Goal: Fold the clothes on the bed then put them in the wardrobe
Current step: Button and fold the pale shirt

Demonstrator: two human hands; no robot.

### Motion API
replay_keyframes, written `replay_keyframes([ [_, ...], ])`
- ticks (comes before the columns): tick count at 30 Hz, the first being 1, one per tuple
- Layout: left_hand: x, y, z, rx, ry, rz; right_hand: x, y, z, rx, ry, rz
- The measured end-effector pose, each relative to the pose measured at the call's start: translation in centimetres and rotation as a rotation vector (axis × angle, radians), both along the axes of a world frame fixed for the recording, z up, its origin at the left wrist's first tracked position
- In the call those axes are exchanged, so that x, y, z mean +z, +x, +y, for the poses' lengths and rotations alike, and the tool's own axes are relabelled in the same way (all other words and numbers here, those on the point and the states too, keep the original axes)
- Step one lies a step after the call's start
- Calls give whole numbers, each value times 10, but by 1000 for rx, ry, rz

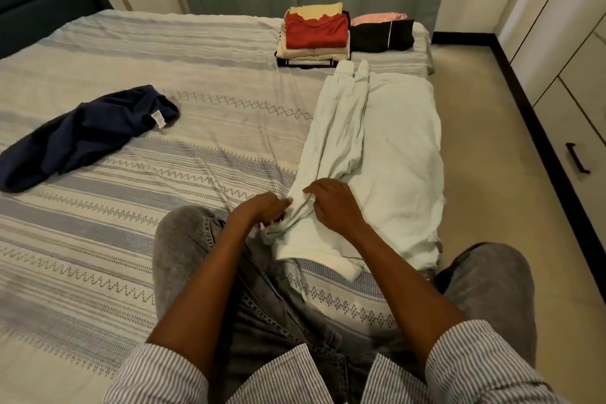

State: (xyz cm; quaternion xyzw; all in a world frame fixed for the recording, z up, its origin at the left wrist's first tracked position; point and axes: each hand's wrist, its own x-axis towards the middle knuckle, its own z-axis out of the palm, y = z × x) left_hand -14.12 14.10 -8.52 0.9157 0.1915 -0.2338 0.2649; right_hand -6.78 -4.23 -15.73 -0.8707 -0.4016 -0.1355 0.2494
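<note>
2 grips pinch pale-green garment (370,147) | L (269,207) & R (331,203) at near hem, on bed (131,128)

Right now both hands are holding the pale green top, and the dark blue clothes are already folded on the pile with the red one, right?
Not quite. The head view shows the dark blue garment lying crumpled by itself on the bed, away from the folded pile. The rest is right: the left hand and right hand both hold the pale green top.

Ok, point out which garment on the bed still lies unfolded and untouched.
The navy garment, crumpled alone at the left; the pale one is in both hands, the rest are stacked.
</note>
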Motion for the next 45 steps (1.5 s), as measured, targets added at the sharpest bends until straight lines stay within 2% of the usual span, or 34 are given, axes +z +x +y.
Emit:
replay_keyframes([
  [3,-2,12,0,132,36,-195,17,23,16,0,-89,-41],
  [5,-9,12,-3,170,16,-253,27,35,33,37,-237,26],
  [7,-17,11,-7,159,-15,-242,35,47,50,73,-438,83],
  [10,-31,10,-12,177,-33,-231,38,67,62,100,-703,45],
  [14,-38,8,-17,303,-7,-171,46,82,71,150,-871,-130],
  [18,-40,14,-19,442,3,-155,53,103,90,140,-798,-221],
  [22,-48,9,-23,479,14,-93,21,97,92,89,-722,-98],
  [24,-45,7,-25,490,30,-115,8,95,89,34,-543,13],
  [27,-43,8,-25,460,125,-318,4,86,79,-115,-44,112],
  [29,-42,7,-26,330,209,-535,-2,72,70,-269,110,64],
  [30,-40,13,-34,196,215,-643,-6,68,57,-366,131,24],
  [32,-39,24,-39,-43,225,-724,-16,62,49,-467,110,6],
  [34,-48,34,-47,-197,263,-603,-28,60,31,-500,-74,138],
  [36,-68,35,-44,-203,271,-378,-42,59,15,-483,-263,270],
  [38,-86,25,-28,-149,277,-258,-51,58,7,-455,-287,293],
  [42,-82,26,-34,-174,358,-256,-47,57,-26,-523,-267,169],
  [45,-62,34,-43,-156,500,-325,-35,58,-24,-510,-274,237],
])
